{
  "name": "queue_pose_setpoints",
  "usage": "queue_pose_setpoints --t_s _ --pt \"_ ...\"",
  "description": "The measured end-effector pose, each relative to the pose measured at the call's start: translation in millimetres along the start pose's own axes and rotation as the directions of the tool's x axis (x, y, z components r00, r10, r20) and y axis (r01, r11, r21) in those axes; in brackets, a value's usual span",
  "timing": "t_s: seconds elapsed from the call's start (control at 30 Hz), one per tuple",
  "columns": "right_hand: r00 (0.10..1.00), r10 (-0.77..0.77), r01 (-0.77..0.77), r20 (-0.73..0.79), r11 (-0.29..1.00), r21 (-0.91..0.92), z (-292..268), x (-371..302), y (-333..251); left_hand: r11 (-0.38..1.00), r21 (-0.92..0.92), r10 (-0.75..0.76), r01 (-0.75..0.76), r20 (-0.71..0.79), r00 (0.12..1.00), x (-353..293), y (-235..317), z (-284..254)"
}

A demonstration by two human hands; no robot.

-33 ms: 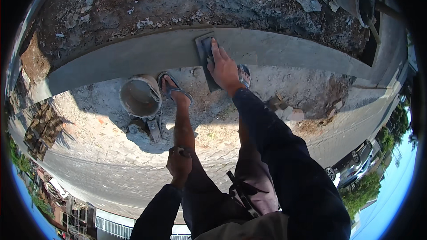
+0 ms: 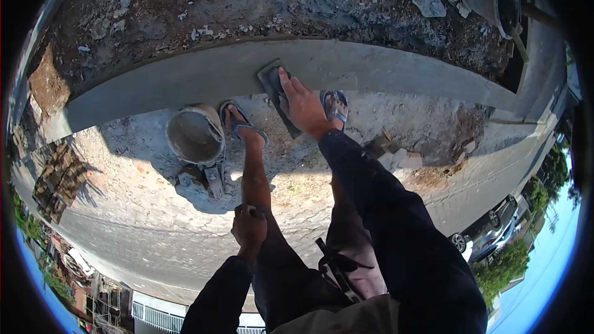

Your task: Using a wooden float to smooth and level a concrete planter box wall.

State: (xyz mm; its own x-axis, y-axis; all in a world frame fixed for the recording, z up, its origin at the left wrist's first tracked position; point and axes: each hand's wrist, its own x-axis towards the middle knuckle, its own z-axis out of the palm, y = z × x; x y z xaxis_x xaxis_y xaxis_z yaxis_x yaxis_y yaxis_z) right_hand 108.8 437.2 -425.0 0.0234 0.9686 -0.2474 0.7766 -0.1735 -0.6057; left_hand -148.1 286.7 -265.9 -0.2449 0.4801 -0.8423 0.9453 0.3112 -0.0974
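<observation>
My right hand [image 2: 304,108] is closed on the grip of a dark, flat rectangular float [image 2: 270,79]. The float's far end lies over the smooth grey concrete strip [image 2: 204,73], and its near end reaches past the strip's near edge. My left hand [image 2: 249,230] is curled shut beside my left knee, with something small and dark at its fingers that I cannot make out. Left of my sandalled left foot [image 2: 234,114] stands a bucket [image 2: 195,135] with grey contents. My right foot [image 2: 335,106] is just right of the float.
Rough soil and rubble [image 2: 235,3] lie beyond the strip. A second bucket [image 2: 495,0] with a handle sticking out stands at the far right. Broken pieces [image 2: 402,156] lie right of my feet, and stacked blocks [image 2: 60,179] at the left. Parked cars [image 2: 495,226] are at the lower right.
My right hand has drawn the float back toward me and slightly left, off the strip's far edge. More of my right foot shows. My left hand has stayed put.
</observation>
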Motion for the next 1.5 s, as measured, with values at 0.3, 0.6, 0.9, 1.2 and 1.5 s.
queue_pose_setpoints --t_s 0.3,0.6,0.9,1.2,1.5 --pt "0.950 0.277 -0.258 -0.145 0.957 0.136 -20 41 -11 0.999 -0.009 -0.049 0.049 0.021 0.999 0 0 -1" --pt "0.923 0.314 -0.265 -0.223 0.938 0.226 -24 -8 20 0.999 -0.019 -0.044 0.045 0.020 0.999 1 -8 -6" --pt "0.840 0.496 -0.346 -0.219 0.802 0.487 4 2 21 0.999 -0.010 -0.044 0.045 0.051 0.998 5 -3 -7" --pt "0.893 0.407 -0.296 -0.192 0.853 0.429 -17 15 -1 0.999 -0.001 -0.044 0.045 0.060 0.997 6 -11 -9" --pt "0.996 0.007 -0.030 0.093 0.969 0.246 19 32 -34 0.999 -0.007 -0.044 0.045 0.112 0.993 6 -2 -9"
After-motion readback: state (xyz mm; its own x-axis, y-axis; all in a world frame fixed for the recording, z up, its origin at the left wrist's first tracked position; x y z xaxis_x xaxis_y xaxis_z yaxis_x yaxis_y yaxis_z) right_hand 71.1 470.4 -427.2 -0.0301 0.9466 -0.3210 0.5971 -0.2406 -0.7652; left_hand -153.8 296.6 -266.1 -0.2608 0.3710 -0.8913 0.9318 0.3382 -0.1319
